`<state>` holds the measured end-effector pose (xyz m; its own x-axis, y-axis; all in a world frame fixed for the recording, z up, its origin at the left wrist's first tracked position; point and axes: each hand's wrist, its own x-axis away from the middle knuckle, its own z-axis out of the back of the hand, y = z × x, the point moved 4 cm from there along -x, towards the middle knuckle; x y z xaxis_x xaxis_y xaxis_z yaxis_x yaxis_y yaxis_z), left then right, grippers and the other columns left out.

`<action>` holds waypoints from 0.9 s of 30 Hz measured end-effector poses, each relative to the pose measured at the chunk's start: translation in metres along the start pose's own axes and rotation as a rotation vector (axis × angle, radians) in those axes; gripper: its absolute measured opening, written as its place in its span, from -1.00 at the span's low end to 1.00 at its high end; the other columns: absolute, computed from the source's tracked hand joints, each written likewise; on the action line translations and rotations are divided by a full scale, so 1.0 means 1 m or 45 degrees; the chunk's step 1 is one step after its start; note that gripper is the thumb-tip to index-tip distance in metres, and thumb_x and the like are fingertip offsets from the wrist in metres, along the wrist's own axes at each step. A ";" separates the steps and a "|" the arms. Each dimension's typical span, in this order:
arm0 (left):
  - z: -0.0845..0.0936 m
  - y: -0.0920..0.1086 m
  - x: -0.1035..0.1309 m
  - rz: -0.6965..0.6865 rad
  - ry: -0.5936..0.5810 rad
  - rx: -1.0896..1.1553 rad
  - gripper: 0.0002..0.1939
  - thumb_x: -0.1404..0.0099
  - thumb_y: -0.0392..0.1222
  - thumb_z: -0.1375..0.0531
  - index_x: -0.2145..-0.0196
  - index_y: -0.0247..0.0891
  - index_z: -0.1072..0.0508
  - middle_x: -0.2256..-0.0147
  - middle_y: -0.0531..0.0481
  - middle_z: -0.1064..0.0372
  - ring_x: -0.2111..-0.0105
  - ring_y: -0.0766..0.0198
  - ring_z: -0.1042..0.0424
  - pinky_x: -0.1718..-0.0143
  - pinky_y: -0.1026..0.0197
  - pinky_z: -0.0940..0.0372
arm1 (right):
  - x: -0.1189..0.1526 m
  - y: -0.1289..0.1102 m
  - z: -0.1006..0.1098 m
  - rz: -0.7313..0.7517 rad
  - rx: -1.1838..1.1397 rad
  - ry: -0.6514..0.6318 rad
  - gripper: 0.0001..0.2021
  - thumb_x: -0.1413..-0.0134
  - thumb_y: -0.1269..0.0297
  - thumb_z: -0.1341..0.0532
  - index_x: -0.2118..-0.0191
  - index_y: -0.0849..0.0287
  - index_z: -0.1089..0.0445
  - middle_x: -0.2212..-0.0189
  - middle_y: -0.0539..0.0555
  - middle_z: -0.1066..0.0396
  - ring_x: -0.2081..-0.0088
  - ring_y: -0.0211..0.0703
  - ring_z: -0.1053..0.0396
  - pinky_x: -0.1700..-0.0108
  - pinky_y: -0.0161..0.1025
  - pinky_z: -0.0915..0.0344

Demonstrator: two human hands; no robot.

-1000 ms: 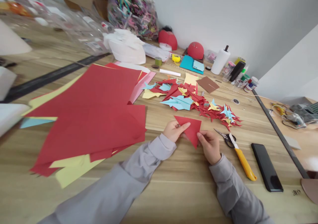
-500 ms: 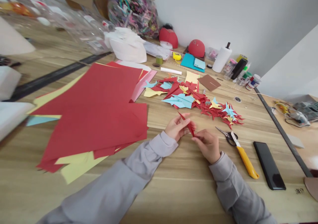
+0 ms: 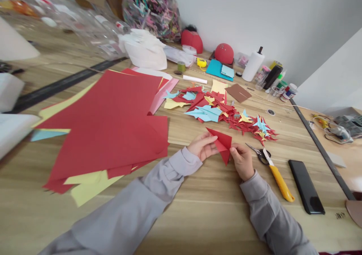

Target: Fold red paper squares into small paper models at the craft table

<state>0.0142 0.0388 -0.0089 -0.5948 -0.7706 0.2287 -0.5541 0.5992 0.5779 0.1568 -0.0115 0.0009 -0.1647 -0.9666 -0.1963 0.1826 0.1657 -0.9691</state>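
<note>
A small folded red paper [image 3: 223, 142] is held above the wooden table between my two hands. My left hand [image 3: 203, 146] pinches its left side, with the thumb on top and the fingers beneath. At the paper's right edge, my right hand [image 3: 242, 160] grips it between thumb and fingers. The paper shows a pointed flap hanging downward. Just beyond my hands lies a pile of folded red paper pieces [image 3: 234, 121], with a light blue folded plane [image 3: 205, 113] at its near side. Large red sheets [image 3: 113, 130] are stacked to the left.
Scissors [image 3: 261, 154], a yellow-handled cutter [image 3: 281, 183] and a black phone [image 3: 306, 187] lie on the right. White, black and coloured bottles [image 3: 273, 77] stand at the back. A stuffed clear bag [image 3: 151, 12] and a white stack [image 3: 145, 51] are at back left.
The red paper, seen nearly edge-on before, now shows its broad folded faces. My right hand has moved slightly right and up, still gripping it; my left hand has barely moved.
</note>
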 end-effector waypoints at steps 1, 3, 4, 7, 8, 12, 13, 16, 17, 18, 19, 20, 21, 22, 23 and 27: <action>0.001 0.000 0.000 0.002 -0.013 -0.007 -0.62 -0.06 -0.37 -0.25 0.11 -0.32 -0.38 0.28 -0.12 -0.53 0.25 0.14 -0.53 0.12 0.05 -0.39 | 0.000 0.000 0.000 -0.029 -0.006 0.006 -0.65 0.03 -0.04 -0.25 0.48 0.19 -0.44 0.70 -0.06 -0.30 0.69 -0.35 -0.18 0.64 -0.37 -0.16; 0.002 -0.001 0.000 -0.005 -0.059 -0.033 -0.56 0.00 -0.43 -0.21 0.09 -0.33 -0.38 0.27 -0.14 -0.54 0.22 0.10 -0.52 0.10 0.02 -0.37 | 0.001 -0.003 -0.001 -0.048 -0.004 -0.001 -0.65 0.03 -0.06 -0.24 0.43 0.19 -0.46 0.63 -0.02 -0.39 0.66 -0.33 -0.23 0.63 -0.37 -0.20; 0.003 -0.001 -0.001 -0.009 -0.086 -0.052 -0.53 0.03 -0.45 -0.19 0.09 -0.33 -0.38 0.26 -0.15 -0.54 0.20 0.08 -0.52 0.09 0.01 -0.36 | 0.002 -0.005 -0.001 -0.031 0.000 -0.010 -0.64 0.01 -0.07 -0.22 0.40 0.18 -0.47 0.57 0.01 -0.44 0.63 -0.31 -0.27 0.61 -0.36 -0.23; 0.005 -0.002 -0.002 -0.035 -0.134 -0.107 -0.48 0.06 -0.47 -0.17 0.07 -0.31 -0.37 0.24 -0.14 -0.54 0.20 0.08 -0.52 0.08 0.00 -0.34 | 0.004 -0.011 -0.004 0.080 0.008 -0.072 -0.62 0.00 -0.09 -0.21 0.33 0.16 -0.47 0.44 0.07 -0.50 0.53 -0.25 -0.35 0.54 -0.32 -0.30; 0.005 -0.002 -0.002 -0.041 -0.141 -0.119 -0.48 0.06 -0.46 -0.17 0.07 -0.30 -0.37 0.25 -0.13 -0.54 0.20 0.09 -0.52 0.09 0.00 -0.33 | 0.005 -0.011 -0.006 0.100 0.021 -0.101 -0.63 0.02 -0.07 -0.23 0.30 0.16 -0.47 0.43 0.07 -0.50 0.51 -0.24 -0.36 0.52 -0.31 -0.31; 0.006 -0.002 -0.003 -0.043 -0.108 -0.134 -0.46 0.12 -0.46 -0.19 0.10 -0.29 -0.43 0.28 -0.11 -0.55 0.24 0.06 -0.52 0.17 0.04 -0.36 | 0.007 -0.002 -0.007 0.074 0.134 -0.142 -0.75 -0.02 0.07 -0.25 0.31 0.17 -0.45 0.47 0.04 -0.45 0.51 -0.27 -0.31 0.49 -0.32 -0.28; 0.007 -0.001 -0.004 -0.053 -0.077 -0.141 -0.44 0.16 -0.47 -0.19 0.11 -0.30 -0.44 0.29 -0.10 -0.55 0.26 0.06 -0.52 0.20 0.06 -0.37 | 0.007 -0.001 -0.006 0.080 0.147 -0.120 -0.76 -0.05 0.09 -0.23 0.32 0.17 -0.45 0.47 0.04 -0.43 0.50 -0.27 -0.31 0.48 -0.32 -0.27; 0.008 0.001 -0.005 -0.109 0.020 -0.170 -0.47 0.22 -0.47 -0.20 0.19 -0.33 -0.51 0.36 -0.06 -0.55 0.34 0.08 -0.52 0.28 0.12 -0.38 | 0.005 -0.001 -0.001 0.119 0.116 0.006 -0.78 -0.09 0.12 -0.20 0.36 0.16 -0.46 0.49 0.02 -0.40 0.44 -0.23 -0.31 0.42 -0.29 -0.28; 0.008 0.002 -0.005 -0.123 0.041 -0.178 -0.53 0.21 -0.45 -0.23 0.24 -0.34 -0.52 0.38 -0.06 -0.55 0.35 0.09 -0.52 0.29 0.13 -0.38 | 0.004 -0.002 0.002 0.122 0.099 0.052 -0.78 -0.09 0.12 -0.20 0.37 0.16 -0.45 0.50 0.01 -0.40 0.43 -0.22 -0.31 0.40 -0.29 -0.28; 0.007 0.002 -0.005 -0.130 0.057 -0.185 -0.60 0.19 -0.42 -0.27 0.29 -0.35 -0.53 0.40 -0.06 -0.55 0.36 0.10 -0.53 0.28 0.13 -0.38 | 0.003 -0.003 0.003 0.117 0.086 0.087 -0.78 -0.08 0.12 -0.20 0.38 0.16 -0.44 0.51 0.01 -0.40 0.42 -0.22 -0.31 0.39 -0.29 -0.28; 0.007 0.002 -0.005 -0.139 0.071 -0.195 -0.67 0.16 -0.37 -0.31 0.33 -0.35 -0.53 0.41 -0.07 -0.55 0.37 0.11 -0.53 0.28 0.13 -0.39 | 0.002 -0.003 0.004 0.107 0.081 0.109 -0.78 -0.08 0.12 -0.20 0.40 0.17 -0.44 0.51 0.00 -0.40 0.42 -0.22 -0.31 0.38 -0.29 -0.28; 0.007 0.001 -0.005 -0.152 0.085 -0.208 -0.70 0.14 -0.32 -0.34 0.35 -0.36 -0.53 0.42 -0.08 -0.54 0.39 0.12 -0.53 0.28 0.13 -0.39 | 0.002 -0.004 0.005 0.095 0.083 0.119 -0.77 -0.07 0.11 -0.21 0.40 0.17 -0.43 0.50 0.00 -0.41 0.43 -0.23 -0.31 0.38 -0.29 -0.28; 0.007 0.001 -0.005 -0.168 0.095 -0.227 -0.70 0.13 -0.28 -0.37 0.35 -0.36 -0.53 0.43 -0.08 -0.54 0.39 0.13 -0.53 0.26 0.12 -0.39 | 0.001 -0.004 0.006 0.082 0.088 0.121 -0.76 -0.06 0.10 -0.21 0.41 0.18 -0.43 0.50 0.00 -0.41 0.43 -0.23 -0.30 0.38 -0.29 -0.28; 0.006 0.001 -0.005 -0.188 0.099 -0.247 -0.68 0.14 -0.25 -0.40 0.36 -0.36 -0.53 0.43 -0.09 -0.54 0.40 0.12 -0.53 0.25 0.10 -0.39 | 0.001 -0.003 0.006 0.064 0.096 0.123 -0.75 -0.06 0.09 -0.21 0.42 0.19 -0.42 0.50 0.00 -0.41 0.44 -0.24 -0.30 0.38 -0.30 -0.27; 0.006 0.002 -0.005 -0.209 0.099 -0.263 -0.66 0.16 -0.23 -0.42 0.36 -0.36 -0.52 0.43 -0.09 -0.54 0.39 0.11 -0.53 0.23 0.08 -0.40 | 0.000 -0.002 0.007 0.042 0.103 0.132 -0.74 -0.05 0.08 -0.21 0.43 0.19 -0.42 0.52 -0.01 -0.40 0.45 -0.24 -0.29 0.39 -0.30 -0.26; 0.005 0.001 -0.005 -0.222 0.061 -0.277 -0.57 0.20 -0.20 -0.45 0.33 -0.37 -0.49 0.43 -0.10 -0.54 0.34 0.05 -0.54 0.16 -0.01 -0.40 | -0.002 0.005 0.013 -0.071 0.030 0.213 -0.72 0.01 0.05 -0.26 0.45 0.20 -0.43 0.55 -0.04 -0.39 0.49 -0.27 -0.28 0.40 -0.31 -0.25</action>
<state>0.0137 0.0451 -0.0133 -0.4701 -0.8706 0.1448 -0.5046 0.3998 0.7652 0.1704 -0.0110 -0.0018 -0.3335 -0.9279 -0.1665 0.1914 0.1063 -0.9758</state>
